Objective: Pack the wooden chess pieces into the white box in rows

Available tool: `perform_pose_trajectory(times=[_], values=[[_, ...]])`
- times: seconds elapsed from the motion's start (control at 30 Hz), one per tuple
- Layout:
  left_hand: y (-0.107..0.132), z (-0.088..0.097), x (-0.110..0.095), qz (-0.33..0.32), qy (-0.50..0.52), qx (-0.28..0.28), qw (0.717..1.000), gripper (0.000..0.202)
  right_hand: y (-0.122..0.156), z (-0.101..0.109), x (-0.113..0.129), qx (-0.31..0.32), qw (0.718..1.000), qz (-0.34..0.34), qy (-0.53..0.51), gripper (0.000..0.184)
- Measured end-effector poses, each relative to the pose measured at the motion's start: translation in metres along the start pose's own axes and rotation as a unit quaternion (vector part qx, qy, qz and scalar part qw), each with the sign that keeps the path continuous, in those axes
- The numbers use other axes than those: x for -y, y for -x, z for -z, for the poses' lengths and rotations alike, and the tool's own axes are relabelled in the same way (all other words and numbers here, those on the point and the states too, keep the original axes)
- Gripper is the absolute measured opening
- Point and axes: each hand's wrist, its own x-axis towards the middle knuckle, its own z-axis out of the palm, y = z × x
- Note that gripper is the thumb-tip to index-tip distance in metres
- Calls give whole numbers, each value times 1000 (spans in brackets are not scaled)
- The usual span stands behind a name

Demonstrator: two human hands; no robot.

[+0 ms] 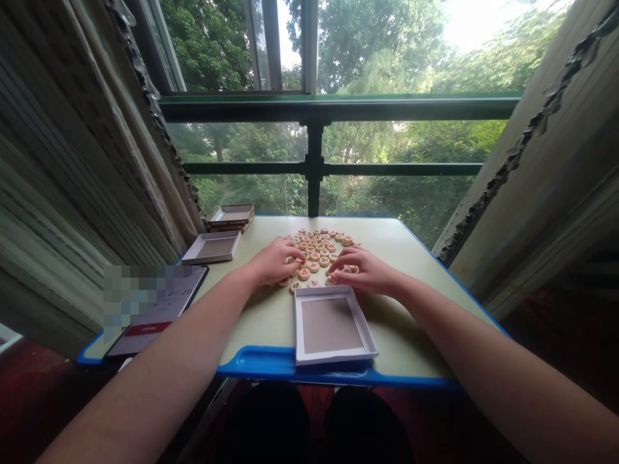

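Many round wooden xiangqi pieces [314,256] with red and dark characters lie in a loose cluster on the pale tabletop [261,328]. At the cluster's left side rests my left hand [276,260], its fingers apart and curved over several pieces. On the opposite side, my right hand [366,267] has its fingers spread and bent, touching pieces at the edge. Some pieces are hidden under both hands. Just in front of the cluster sits a shallow white box tray [300,328] with a grey-brown bottom and nothing in it.
Another shallow box tray [236,245] lies at the back left, near a small stack of boxes [231,218]. A phone or tablet [159,316] showing 01:20 lies at the left edge. Curtains [536,161] hang on both sides, and a green railing [314,109] stands behind the table.
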Motion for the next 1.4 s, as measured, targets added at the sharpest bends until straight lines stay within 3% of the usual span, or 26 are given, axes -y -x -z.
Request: perform_pose_trajectory(times=[0.13, 0.37, 0.57, 0.73, 0.83, 1.03, 1.13, 1.27, 1.4], values=[[3, 6, -5, -5, 10, -13, 1000, 27, 3, 4, 16, 61, 997, 34, 19, 17], [5, 8, -16, -3, 15, 36, 999, 27, 2, -1, 17, 59, 996, 66, 22, 7], [6, 3, -14, -14, 33, 34, 999, 26, -1, 5, -4, 20, 999, -28, 1, 28], [6, 1, -13, -11, 46, 31, 998, 23, -2, 13, -35, -79, 972, -156, 154, 22], [6, -1, -15, -14, 51, 29, 998, 23, -1, 16, -42, -112, 957, -196, 183, 25], [6, -4, -16, -23, 47, 16, 998, 23, 1, 20, -38, -34, 960, -254, 111, 19], [5, -5, -15, -30, 41, 11, 999, 25, 5, 29, -42, -52, 958, -268, 90, 21], [3, -6, -14, -21, 41, 16, 999, 26, 12, 39, -48, -53, 964, -254, 51, 27], [2, -7, -13, -24, 40, 13, 999, 26, 12, 35, -48, -16, 974, -225, 27, 29]])
